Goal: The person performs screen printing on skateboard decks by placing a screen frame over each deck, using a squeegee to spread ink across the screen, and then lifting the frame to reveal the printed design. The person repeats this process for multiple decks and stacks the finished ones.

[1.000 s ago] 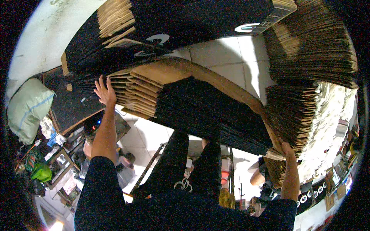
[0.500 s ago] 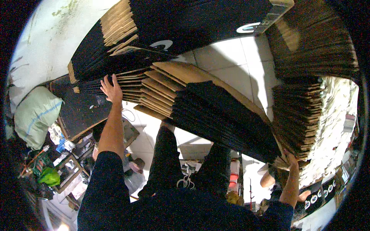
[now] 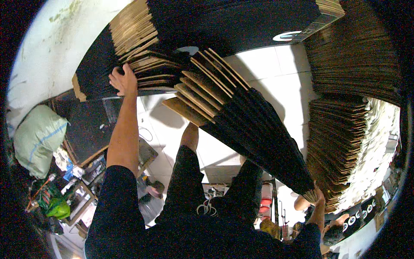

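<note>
A thick bundle of flattened black cardboard boxes (image 3: 263,129) slants across the view, its brown flaps fanned apart at the upper left end. My right hand (image 3: 318,196) is closed around the narrow lower right end of this bundle. Further left, my left hand (image 3: 125,81) rests against a large stack of the same flat black boxes (image 3: 90,64), thumb and fingers apart. Several loosened sheets with brown edges lie beside that hand. The bundle's flap end is apart from the stack.
Tall piles of flat cardboard (image 3: 336,134) stand at the right, beside white material (image 3: 366,146). A pale green sack (image 3: 41,140) sits at the left near a dark board (image 3: 86,123) and assorted clutter. White floor tiles (image 3: 276,82) show between the piles. Another person's foot (image 3: 302,203) appears lower right.
The bundle's left end has swung away from the stack and fanned wider. My left hand has moved slightly up, against the stack; my right hand has lowered a little with the bundle.
</note>
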### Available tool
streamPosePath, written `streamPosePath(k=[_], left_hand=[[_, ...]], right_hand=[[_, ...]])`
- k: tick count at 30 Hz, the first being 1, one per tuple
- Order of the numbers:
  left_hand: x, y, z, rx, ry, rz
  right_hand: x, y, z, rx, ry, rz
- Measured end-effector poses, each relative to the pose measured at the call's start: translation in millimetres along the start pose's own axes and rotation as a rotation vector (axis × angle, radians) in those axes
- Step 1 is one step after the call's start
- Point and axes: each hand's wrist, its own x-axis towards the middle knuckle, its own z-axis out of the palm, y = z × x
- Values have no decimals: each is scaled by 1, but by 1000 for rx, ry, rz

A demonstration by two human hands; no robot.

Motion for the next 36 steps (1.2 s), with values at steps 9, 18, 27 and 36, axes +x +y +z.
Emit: streamPosePath(k=[9,18,27,36], left_hand=[[-166,-32,-63,-687,-423,-526],[-205,133,-50,-956,-1352,-282],[-253,227,19,-368,-702,55],[-199,196,69,-575,-834,136]], right_hand=[[-4,47,10,61,198,96],[-9,127,71,338,39,15],[-74,134,163,593,31,-75],[12,207,145,-88,291,-157]])
